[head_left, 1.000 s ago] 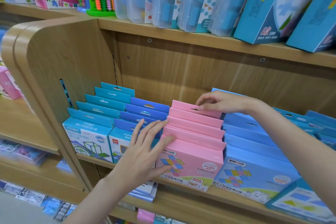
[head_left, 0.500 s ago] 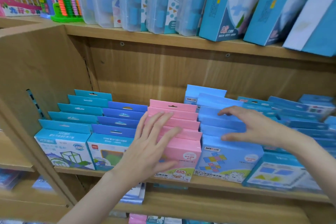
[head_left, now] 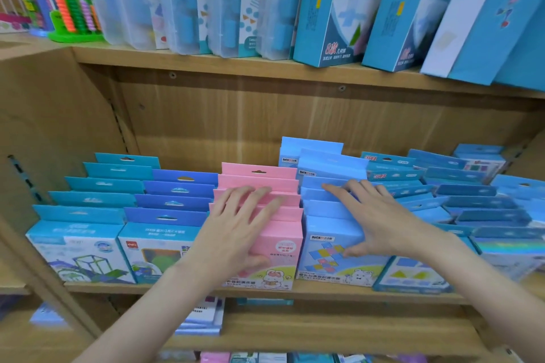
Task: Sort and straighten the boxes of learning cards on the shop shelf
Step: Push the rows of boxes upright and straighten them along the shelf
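Rows of flat card boxes stand front to back on the middle wooden shelf [head_left: 265,293]. From the left come a teal row [head_left: 79,247], a darker blue row [head_left: 174,203], a pink row [head_left: 280,256] and a light blue row [head_left: 330,256]. My left hand [head_left: 239,227] lies flat on the pink row, fingers spread over the box tops and thumb on the front box. My right hand [head_left: 380,218] rests spread on the light blue row, thumb against the front box's face. Neither hand grips a box.
More blue boxes [head_left: 477,203] lie less evenly at the right of the same shelf. The upper shelf holds clear plastic cases [head_left: 182,3], tall blue cartons [head_left: 336,9] and a green abacus [head_left: 73,12]. A wooden side panel [head_left: 44,127] stands at the left. A lower shelf holds flat packs [head_left: 200,324].
My right hand left the back of the pink row and moved right onto the light blue row, then slid forward. My left hand stayed on the pink boxes. The view shifted right.
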Demonstrator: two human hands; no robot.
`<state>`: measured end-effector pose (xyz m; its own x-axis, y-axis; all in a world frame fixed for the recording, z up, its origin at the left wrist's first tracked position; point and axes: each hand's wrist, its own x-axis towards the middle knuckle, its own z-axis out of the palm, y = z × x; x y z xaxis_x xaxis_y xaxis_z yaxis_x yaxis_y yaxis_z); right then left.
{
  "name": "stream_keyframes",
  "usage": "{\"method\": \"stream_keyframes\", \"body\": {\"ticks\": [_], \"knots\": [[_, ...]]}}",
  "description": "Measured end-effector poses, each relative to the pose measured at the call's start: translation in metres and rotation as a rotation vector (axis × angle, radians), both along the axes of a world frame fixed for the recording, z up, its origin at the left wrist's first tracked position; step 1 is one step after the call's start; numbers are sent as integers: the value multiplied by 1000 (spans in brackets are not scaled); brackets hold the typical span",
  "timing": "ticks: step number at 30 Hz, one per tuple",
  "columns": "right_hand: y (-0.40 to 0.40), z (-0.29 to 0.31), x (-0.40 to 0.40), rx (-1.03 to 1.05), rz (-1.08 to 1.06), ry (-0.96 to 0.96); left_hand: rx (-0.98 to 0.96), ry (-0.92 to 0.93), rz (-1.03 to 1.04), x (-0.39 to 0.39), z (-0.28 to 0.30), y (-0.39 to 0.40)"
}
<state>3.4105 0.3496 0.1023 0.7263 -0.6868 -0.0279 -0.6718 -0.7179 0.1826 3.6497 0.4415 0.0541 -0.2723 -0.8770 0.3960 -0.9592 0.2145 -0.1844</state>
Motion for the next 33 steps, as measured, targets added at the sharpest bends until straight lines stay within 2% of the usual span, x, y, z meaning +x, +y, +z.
{"method": "stream_keyframes", "body": {"ticks": [8,27,33], "knots": [[2,5,0,82,39,-1,-32,14,1,1,-1,1],[16,-11,1,-138,26,5,-13,42,6,-2,0,4],[21,-6,-4,-77,30,13,34,32,17,-1,1,5]]}}
